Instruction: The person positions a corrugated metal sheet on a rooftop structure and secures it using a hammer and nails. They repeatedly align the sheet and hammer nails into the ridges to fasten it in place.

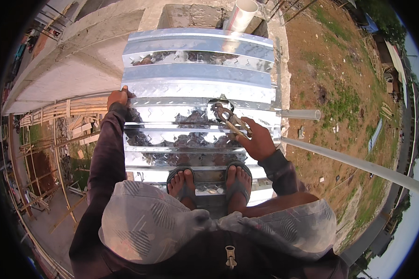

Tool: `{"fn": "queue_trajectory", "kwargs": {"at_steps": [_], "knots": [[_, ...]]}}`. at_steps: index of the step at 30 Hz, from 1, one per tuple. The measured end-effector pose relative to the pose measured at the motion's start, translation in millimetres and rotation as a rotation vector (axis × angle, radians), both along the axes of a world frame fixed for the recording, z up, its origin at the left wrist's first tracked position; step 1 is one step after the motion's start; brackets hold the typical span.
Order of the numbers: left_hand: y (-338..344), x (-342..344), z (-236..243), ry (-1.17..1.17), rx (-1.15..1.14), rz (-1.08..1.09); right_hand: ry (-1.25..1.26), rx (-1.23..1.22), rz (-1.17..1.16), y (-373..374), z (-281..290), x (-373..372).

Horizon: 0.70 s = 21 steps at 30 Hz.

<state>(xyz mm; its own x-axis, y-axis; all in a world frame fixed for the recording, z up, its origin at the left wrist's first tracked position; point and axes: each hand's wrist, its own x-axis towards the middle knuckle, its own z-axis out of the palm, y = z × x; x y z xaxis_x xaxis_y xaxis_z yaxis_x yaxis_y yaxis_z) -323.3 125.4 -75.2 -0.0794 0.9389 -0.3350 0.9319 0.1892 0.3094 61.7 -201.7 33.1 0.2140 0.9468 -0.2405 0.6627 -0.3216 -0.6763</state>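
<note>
Beneath me is a shiny corrugated metal sheet (195,69), with my feet in flip-flops (181,186) on its lower ribs. My left hand (119,97) grips the sheet's left edge, fingers bent onto it. My right hand (257,138) holds a rusty metal cutting tool (229,116), like snips or pliers, whose head lies at a rough, dark opening (217,104) in the sheet, right of centre; whether the jaws touch the metal I cannot tell.
A white pipe (240,14) stands beyond the sheet's far edge; two more pipes (354,167) jut rightward. Concrete walls (79,56) border the sheet. Below are bamboo scaffolding (60,139) at left and dirt ground with grass (335,93) at right, a drop on both sides.
</note>
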Motion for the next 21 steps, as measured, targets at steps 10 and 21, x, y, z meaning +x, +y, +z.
{"fn": "queue_trajectory", "kwargs": {"at_steps": [10,21], "knots": [[-3.8,-33.0,43.3,-0.083,0.337,-0.038,-0.176,0.302,-0.601,-48.7,-59.5,79.8],[-36.8,-66.2,123.1,-0.617,0.469,0.089,0.731,0.642,-0.662,-35.5,-36.3,59.1]]}}
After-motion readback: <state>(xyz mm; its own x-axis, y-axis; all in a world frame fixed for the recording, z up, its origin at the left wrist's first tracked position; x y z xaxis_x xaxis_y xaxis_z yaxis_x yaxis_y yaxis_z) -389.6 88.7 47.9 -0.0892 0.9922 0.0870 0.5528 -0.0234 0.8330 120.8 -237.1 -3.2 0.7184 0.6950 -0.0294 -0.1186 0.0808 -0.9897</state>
